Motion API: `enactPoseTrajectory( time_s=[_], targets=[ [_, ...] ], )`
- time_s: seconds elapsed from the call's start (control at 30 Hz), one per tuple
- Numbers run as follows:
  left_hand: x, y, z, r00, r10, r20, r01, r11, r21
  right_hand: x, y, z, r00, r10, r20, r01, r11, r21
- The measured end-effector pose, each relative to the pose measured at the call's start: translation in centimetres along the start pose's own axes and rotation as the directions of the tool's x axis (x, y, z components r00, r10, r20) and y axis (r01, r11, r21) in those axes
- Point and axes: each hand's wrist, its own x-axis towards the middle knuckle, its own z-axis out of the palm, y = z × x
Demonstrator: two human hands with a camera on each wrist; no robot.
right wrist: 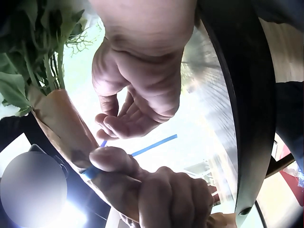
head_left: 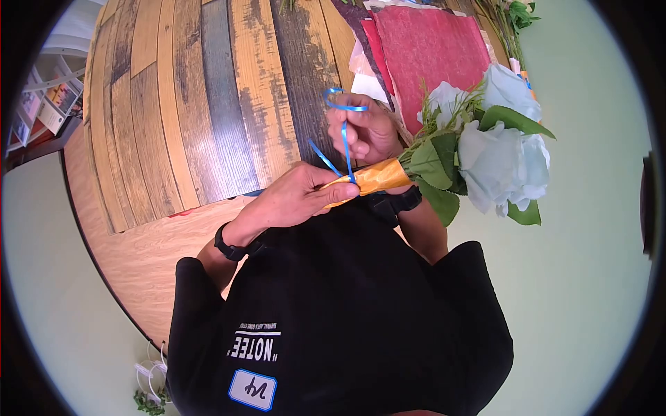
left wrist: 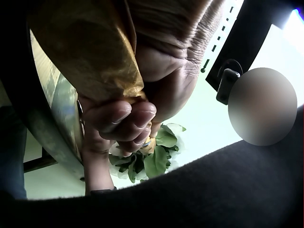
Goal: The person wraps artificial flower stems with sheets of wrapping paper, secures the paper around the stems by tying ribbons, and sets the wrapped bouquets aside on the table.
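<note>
A bouquet of pale blue roses point(head_left: 496, 163) with green leaves has its stems wrapped in golden-orange paper point(head_left: 383, 177). My left hand point(head_left: 295, 195) grips the wrapped stems, its thumb lying along the paper beside a band of blue ribbon point(head_left: 345, 149) tied around it. In the left wrist view, curled fingers point(left wrist: 128, 118) close round the paper. My right hand point(head_left: 371, 130) is above the wrap and pinches one length of the ribbon, which loops over the fingers; in the right wrist view the fingertips point(right wrist: 111, 128) meet around it. Another ribbon end sticks up beside the left hand.
A wood-plank table point(head_left: 187, 104) lies in front of me. On its right side sit red wrapping sheets point(head_left: 433, 52) and a white paper piece point(head_left: 368, 83). More green stems point(head_left: 510, 35) lie at the far right corner. A shelf point(head_left: 59, 93) stands beyond the table's left side.
</note>
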Motion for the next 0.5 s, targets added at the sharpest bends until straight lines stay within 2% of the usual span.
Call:
enactPoseTrajectory(
  time_s=[0.07, 0.13, 0.2, 0.27, 0.33, 0.37, 0.4, 0.43, 0.47, 0.5],
  targets=[
    [-0.3, 0.3, -0.1, 1.0, 0.004, -0.003, -0.004, 1.0, 0.006, -0.3, -0.1, -0.2, 0.998, -0.057, -0.025, 0.057, 0.998, 0.003],
    [-0.5, 0.4, -0.3, 1.0, 0.012, -0.002, -0.012, 1.0, 0.015, -0.9, -0.1, -0.3, 0.977, -0.085, -0.197, 0.07, 0.994, -0.08],
    [-0.8, 0.3, -0.6, 0.999, 0.037, -0.032, -0.037, 0.999, -0.004, -1.4, 0.5, -0.6, 0.979, -0.093, -0.182, 0.084, 0.995, -0.06],
    [-1.0, 0.4, -1.0, 0.997, 0.057, -0.05, -0.056, 0.998, 0.016, -2.2, 1.2, -0.6, 0.942, -0.115, -0.315, 0.1, 0.993, -0.064],
    [-1.5, 0.8, -1.5, 0.995, 0.075, -0.071, -0.073, 0.997, 0.036, -2.6, 2.4, -0.9, 0.932, -0.118, -0.342, 0.105, 0.993, -0.056],
    [-1.6, 1.1, -1.7, 0.991, 0.087, -0.104, -0.088, 0.996, -0.004, -2.2, 3.5, -0.5, 0.822, -0.262, -0.506, 0.209, 0.965, -0.159],
    [-1.8, 1.5, -1.9, 0.986, 0.098, -0.138, -0.104, 0.994, -0.043, -2.3, 4.6, 0.2, 0.664, -0.398, -0.633, 0.287, 0.917, -0.277],
    [-1.9, 1.8, -2.3, 0.983, 0.109, -0.15, -0.122, 0.989, -0.082, -2.5, 4.6, 3.3, 0.639, -0.42, -0.645, 0.382, 0.9, -0.208],
    [-1.8, 1.9, -2.5, 0.982, 0.111, -0.153, -0.125, 0.989, -0.08, -3.8, 4.4, 1.2, 0.813, -0.389, -0.434, 0.345, 0.921, -0.179],
    [-1.8, 1.8, -2.8, 0.974, 0.086, -0.209, -0.122, 0.979, -0.165, -4.0, 4.2, 1.6, 0.791, -0.422, -0.443, 0.344, 0.905, -0.249]
  ],
)
